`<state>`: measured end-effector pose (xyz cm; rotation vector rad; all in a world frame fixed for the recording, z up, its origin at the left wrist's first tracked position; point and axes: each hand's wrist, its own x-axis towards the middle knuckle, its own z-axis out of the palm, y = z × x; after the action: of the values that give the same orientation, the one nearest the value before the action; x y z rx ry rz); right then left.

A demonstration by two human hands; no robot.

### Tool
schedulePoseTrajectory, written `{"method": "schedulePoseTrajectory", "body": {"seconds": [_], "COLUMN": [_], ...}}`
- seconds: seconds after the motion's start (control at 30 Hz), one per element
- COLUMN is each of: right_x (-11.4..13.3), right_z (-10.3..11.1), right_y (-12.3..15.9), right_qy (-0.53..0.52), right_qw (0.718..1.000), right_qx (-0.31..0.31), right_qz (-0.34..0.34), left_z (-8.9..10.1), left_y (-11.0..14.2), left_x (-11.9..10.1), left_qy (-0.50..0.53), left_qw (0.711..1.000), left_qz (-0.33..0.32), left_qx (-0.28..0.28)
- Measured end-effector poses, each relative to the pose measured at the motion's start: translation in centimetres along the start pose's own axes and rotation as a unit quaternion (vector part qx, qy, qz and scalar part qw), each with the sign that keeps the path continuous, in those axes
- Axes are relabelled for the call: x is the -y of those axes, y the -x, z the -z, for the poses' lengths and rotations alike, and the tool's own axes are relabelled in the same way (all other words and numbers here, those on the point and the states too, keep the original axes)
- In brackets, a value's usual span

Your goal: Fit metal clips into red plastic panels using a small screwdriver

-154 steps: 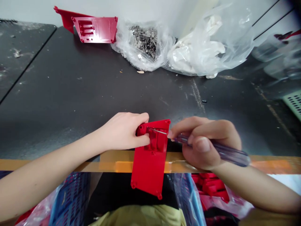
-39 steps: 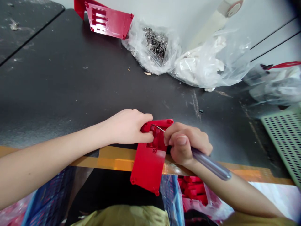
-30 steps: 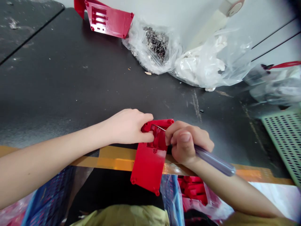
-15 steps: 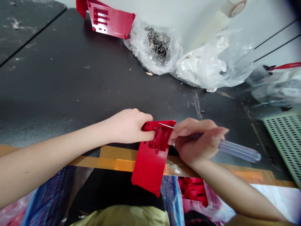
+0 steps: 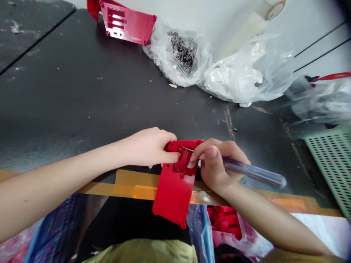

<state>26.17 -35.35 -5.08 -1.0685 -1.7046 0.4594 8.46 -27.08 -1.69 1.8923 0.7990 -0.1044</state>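
Note:
A red plastic housing (image 5: 174,197) with a recessed battery compartment lies tilted over the table's taped front edge. My left hand (image 5: 153,148) is closed on its upper left corner, thumb at the compartment's rim. In my right hand (image 5: 219,160) is a screwdriver with a clear, purplish handle (image 5: 255,172) pointing right. Its thin metal shaft reaches left into the top of the compartment, near a small metal contact. Fingertips of my right hand rest over the compartment's right side. The exact spot under the tip is too small to make out.
Another red housing (image 5: 128,23) leans at the back. Beside it stand a clear bag of small metal parts (image 5: 183,51) and a bag of white pieces (image 5: 236,76). A green perforated basket (image 5: 331,157) is at right. Below the edge are blue crates (image 5: 55,226) and red parts (image 5: 226,223).
My right hand has shifted left and rolled, bringing the screwdriver's shaft down into the compartment's top. The handle has swung left with it. My left hand and the housing stay nearly still.

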Motion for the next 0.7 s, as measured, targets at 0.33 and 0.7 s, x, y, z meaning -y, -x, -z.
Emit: {"method": "schedulePoseTrajectory", "body": {"seconds": [0.33,0.7], "right_x": [-0.65,-0.59], "right_z": [-0.81,-0.83], "right_y": [0.13,0.05], "right_qy": [-0.035,-0.065], "right_qw": [0.996,0.993], "right_qx": [-0.068,-0.021], "right_qz": [0.043,0.092], "left_z": [0.15,0.09], "left_y": [-0.07,-0.1], "left_x": [0.0,0.15], "left_qy": [0.014,0.011], "left_qw": [1.0,1.0], "left_qz": [0.003,0.005], "left_qx": [0.011,0.009]}}
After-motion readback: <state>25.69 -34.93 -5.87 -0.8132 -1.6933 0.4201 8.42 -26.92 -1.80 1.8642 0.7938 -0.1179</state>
